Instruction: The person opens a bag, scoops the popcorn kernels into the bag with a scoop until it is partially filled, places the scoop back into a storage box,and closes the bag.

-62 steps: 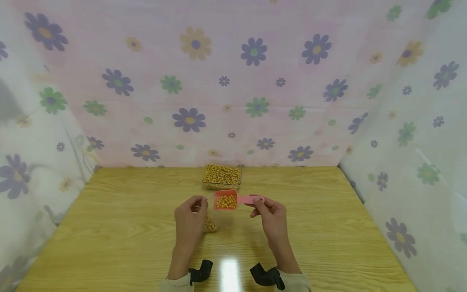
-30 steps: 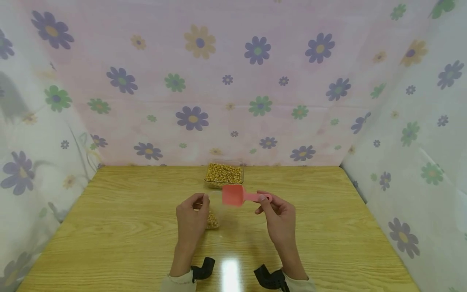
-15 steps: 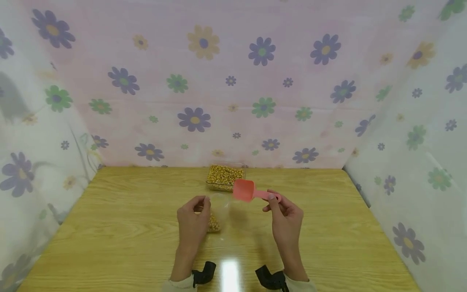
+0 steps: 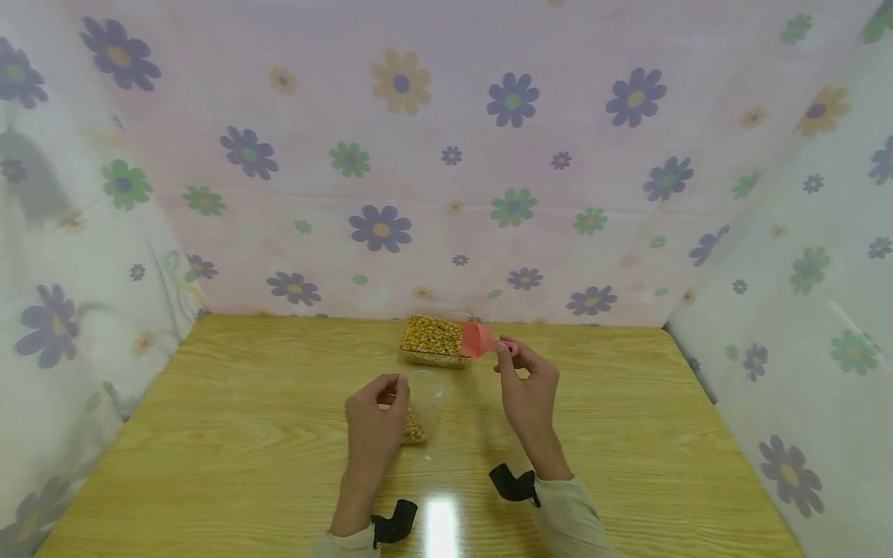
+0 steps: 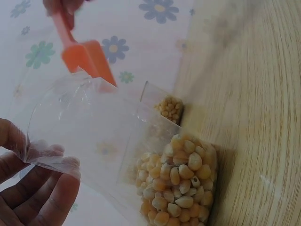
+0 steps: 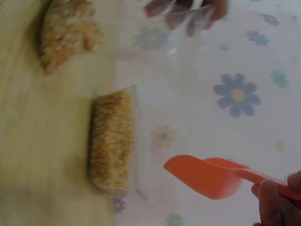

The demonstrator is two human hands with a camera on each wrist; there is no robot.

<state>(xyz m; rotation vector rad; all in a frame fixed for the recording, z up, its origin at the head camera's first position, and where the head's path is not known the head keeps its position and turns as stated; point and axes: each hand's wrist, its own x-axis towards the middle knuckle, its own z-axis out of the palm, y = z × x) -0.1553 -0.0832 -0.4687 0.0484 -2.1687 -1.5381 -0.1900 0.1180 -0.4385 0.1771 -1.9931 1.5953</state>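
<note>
My left hand (image 4: 377,418) pinches the rim of a clear plastic bag (image 5: 89,122), whose mouth gapes. Corn kernels (image 5: 178,183) fill the bottom of the bag, which stands on the table. My right hand (image 4: 530,384) holds a pink scoop (image 4: 477,340) by its handle. The scoop is at the right end of a clear container (image 4: 436,359) of corn kernels and overlaps it in the head view. In the right wrist view the scoop (image 6: 207,176) is apart from the container (image 6: 113,141). No kernels show in the scoop.
The wooden table (image 4: 265,434) extends around both hands. A flowered curtain (image 4: 432,170) hangs at its back and along both sides. Each wrist wears a black mount, and the right one (image 4: 512,484) is near the sleeve.
The scoop held kernels about two seconds ago and shows none now. My right hand has carried it right, then forward to the container. The left hand has kept its hold on the bag.
</note>
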